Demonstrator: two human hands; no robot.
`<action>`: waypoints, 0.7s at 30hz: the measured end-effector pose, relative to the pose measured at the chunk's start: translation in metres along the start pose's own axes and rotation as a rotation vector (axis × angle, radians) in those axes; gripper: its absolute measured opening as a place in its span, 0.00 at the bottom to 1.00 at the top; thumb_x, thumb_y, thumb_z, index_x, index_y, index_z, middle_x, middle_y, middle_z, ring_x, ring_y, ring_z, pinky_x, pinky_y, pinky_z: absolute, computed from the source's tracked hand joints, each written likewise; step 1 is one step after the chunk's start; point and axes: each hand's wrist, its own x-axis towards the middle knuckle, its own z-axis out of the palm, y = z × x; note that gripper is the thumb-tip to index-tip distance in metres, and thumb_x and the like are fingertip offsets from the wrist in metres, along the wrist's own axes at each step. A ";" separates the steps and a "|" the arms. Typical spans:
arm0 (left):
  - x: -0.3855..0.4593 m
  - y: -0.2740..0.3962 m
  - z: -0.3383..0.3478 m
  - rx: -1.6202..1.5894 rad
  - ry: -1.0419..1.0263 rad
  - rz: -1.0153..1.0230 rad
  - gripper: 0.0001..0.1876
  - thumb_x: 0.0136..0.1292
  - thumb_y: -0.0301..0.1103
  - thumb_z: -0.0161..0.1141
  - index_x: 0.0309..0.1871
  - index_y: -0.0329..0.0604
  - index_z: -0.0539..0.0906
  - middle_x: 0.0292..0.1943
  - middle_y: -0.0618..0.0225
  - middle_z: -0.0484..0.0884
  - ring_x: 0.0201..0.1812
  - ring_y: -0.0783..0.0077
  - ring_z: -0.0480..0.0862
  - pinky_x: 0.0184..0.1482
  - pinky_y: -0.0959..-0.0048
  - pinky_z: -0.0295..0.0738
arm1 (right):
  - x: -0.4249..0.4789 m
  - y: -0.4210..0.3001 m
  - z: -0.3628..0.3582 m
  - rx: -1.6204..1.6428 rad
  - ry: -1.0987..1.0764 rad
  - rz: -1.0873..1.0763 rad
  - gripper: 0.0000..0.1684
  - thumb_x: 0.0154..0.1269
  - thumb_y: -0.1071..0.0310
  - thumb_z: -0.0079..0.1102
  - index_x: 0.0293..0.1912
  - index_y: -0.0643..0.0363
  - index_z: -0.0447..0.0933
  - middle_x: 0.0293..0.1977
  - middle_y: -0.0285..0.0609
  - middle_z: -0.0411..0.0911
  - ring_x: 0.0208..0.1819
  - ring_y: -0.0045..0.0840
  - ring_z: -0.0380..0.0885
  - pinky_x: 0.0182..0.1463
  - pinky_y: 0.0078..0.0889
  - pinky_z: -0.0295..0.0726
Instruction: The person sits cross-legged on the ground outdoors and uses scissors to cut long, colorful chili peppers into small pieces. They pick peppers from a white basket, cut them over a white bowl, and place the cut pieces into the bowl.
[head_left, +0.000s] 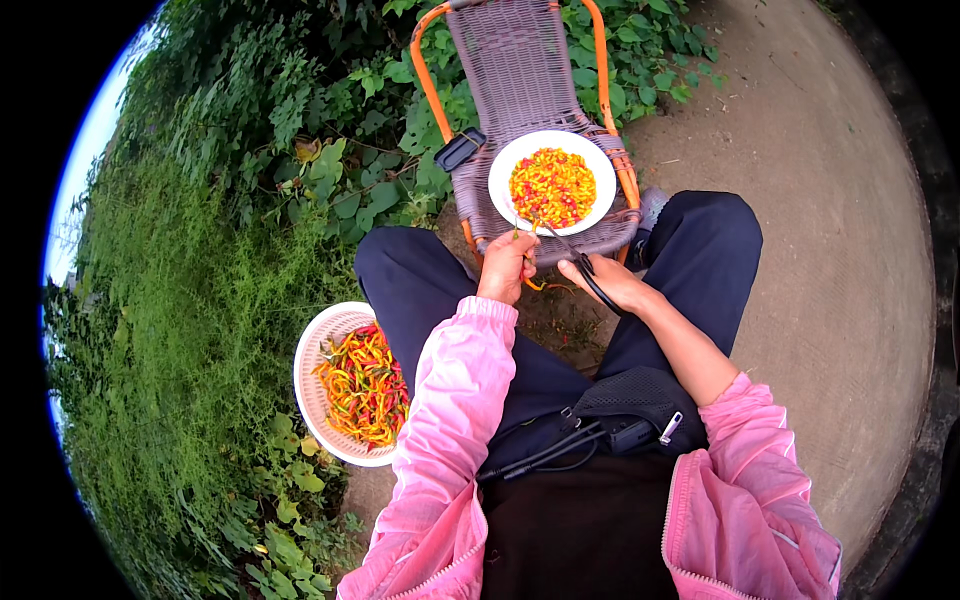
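My left hand (510, 264) is closed around several chili peppers (532, 283), whose red and yellow ends stick out below the fingers and green tips above. In my right hand (609, 283) is a pair of black-handled scissors (581, 262), with the blades pointing up and left, close to the left fingertips. Both hands are at the near rim of a white bowl (501, 176) that holds many small cut pieces of red and yellow chili (553, 187). A white plastic basket (307, 367) of whole red, yellow and green chilies (364, 382) stands beside my left leg.
The bowl rests on the seat of a woven chair (517, 82) with an orange frame. A small black tray-like object (460, 149) lies at the seat's left edge. Dense green plants (210, 300) grow on the left; bare ground (810, 225) lies to the right.
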 end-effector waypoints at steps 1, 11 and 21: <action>-0.001 0.001 0.000 0.017 0.003 0.003 0.05 0.56 0.27 0.51 0.26 0.38 0.73 0.15 0.74 0.67 0.13 0.83 0.63 0.14 0.84 0.55 | 0.000 0.000 0.000 -0.007 0.007 0.001 0.42 0.52 0.29 0.35 0.21 0.65 0.69 0.20 0.50 0.71 0.29 0.37 0.73 0.33 0.36 0.68; 0.001 -0.003 0.003 0.300 0.110 0.148 0.06 0.56 0.30 0.54 0.25 0.40 0.75 0.14 0.78 0.66 0.12 0.87 0.60 0.13 0.85 0.53 | -0.007 -0.007 -0.008 0.056 0.025 -0.036 0.42 0.51 0.30 0.39 0.23 0.66 0.71 0.19 0.51 0.71 0.28 0.37 0.73 0.34 0.36 0.68; -0.004 0.000 0.007 0.782 0.262 0.488 0.07 0.52 0.30 0.58 0.29 0.35 0.79 0.15 0.75 0.72 0.18 0.85 0.67 0.21 0.80 0.64 | -0.006 -0.004 -0.008 -0.095 -0.003 0.033 0.49 0.45 0.27 0.43 0.37 0.73 0.69 0.35 0.61 0.73 0.42 0.43 0.73 0.44 0.36 0.70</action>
